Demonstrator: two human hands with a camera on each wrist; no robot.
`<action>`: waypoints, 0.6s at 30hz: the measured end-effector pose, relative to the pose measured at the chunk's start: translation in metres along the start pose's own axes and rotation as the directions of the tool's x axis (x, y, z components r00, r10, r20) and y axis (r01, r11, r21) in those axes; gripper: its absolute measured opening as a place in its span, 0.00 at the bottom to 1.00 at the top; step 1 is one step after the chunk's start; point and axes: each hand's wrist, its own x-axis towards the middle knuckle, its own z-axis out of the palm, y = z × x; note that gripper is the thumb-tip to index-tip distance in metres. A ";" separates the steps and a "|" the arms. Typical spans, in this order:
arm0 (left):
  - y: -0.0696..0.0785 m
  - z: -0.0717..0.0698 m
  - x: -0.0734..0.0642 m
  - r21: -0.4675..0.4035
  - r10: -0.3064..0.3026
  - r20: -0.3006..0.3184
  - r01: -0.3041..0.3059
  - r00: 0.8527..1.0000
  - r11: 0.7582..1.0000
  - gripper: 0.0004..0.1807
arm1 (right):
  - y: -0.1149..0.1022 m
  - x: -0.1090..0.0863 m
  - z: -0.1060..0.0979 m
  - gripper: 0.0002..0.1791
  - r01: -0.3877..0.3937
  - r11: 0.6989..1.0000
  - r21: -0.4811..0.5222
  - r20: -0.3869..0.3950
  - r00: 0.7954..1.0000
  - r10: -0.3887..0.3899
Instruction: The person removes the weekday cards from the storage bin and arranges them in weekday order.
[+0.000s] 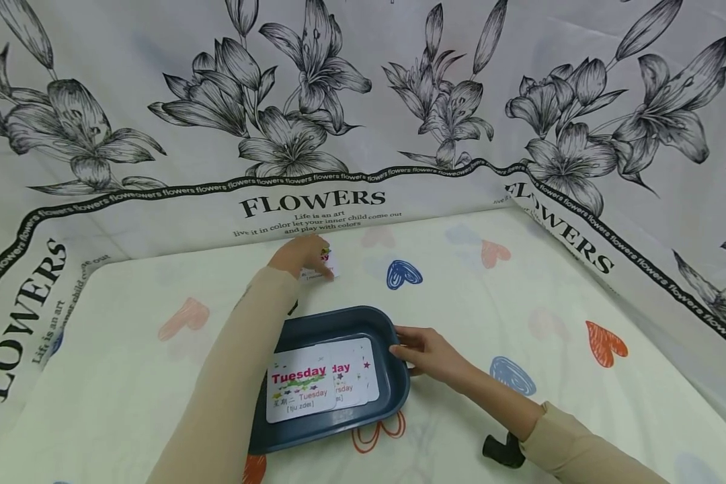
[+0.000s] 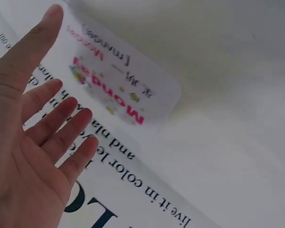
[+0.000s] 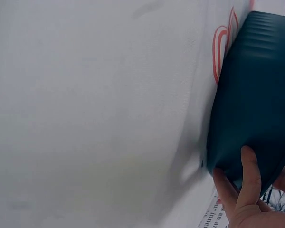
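At the far side of the table, my left hand (image 1: 305, 255) is over a white card (image 1: 329, 264), partly covering it. In the left wrist view that card (image 2: 128, 90) reads "Monday" in pink, and the left hand's fingers (image 2: 69, 116) are spread beside it with the thumb extended over its edge. My right hand (image 1: 426, 353) grips the right end of a dark blue plastic tray (image 1: 339, 427), fingers against its outer wall in the right wrist view. Inside the tray lie overlapping white cards, the top one a "Tuesday" card (image 1: 300, 383). The left sleeve hides the tray's left end.
The table is covered by a pale cloth (image 1: 460, 296) with printed hearts. A white curtain (image 1: 399, 60) with black flowers rises behind and to the right. A small black object (image 1: 503, 450) lies by the right sleeve (image 1: 581, 444).
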 end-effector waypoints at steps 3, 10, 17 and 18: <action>0.001 -0.006 -0.004 0.013 0.071 -0.034 -0.071 0.997 0.997 0.40 | 0.001 0.000 0.000 0.28 -0.006 1.000 -0.006 -0.004 1.000 0.006; 0.013 -0.021 -0.027 0.037 0.183 -0.079 -0.181 0.980 0.983 0.34 | -0.001 -0.001 0.000 0.28 -0.014 1.000 0.001 -0.011 1.000 0.014; 0.027 -0.020 -0.077 0.145 0.243 -0.143 -0.223 0.959 0.964 0.30 | -0.004 -0.003 0.000 0.29 -0.002 1.000 0.012 0.000 1.000 0.002; 0.028 -0.019 -0.085 0.148 0.243 -0.143 -0.222 0.960 0.964 0.30 | -0.004 -0.003 0.000 0.29 0.000 1.000 0.012 0.001 1.000 0.000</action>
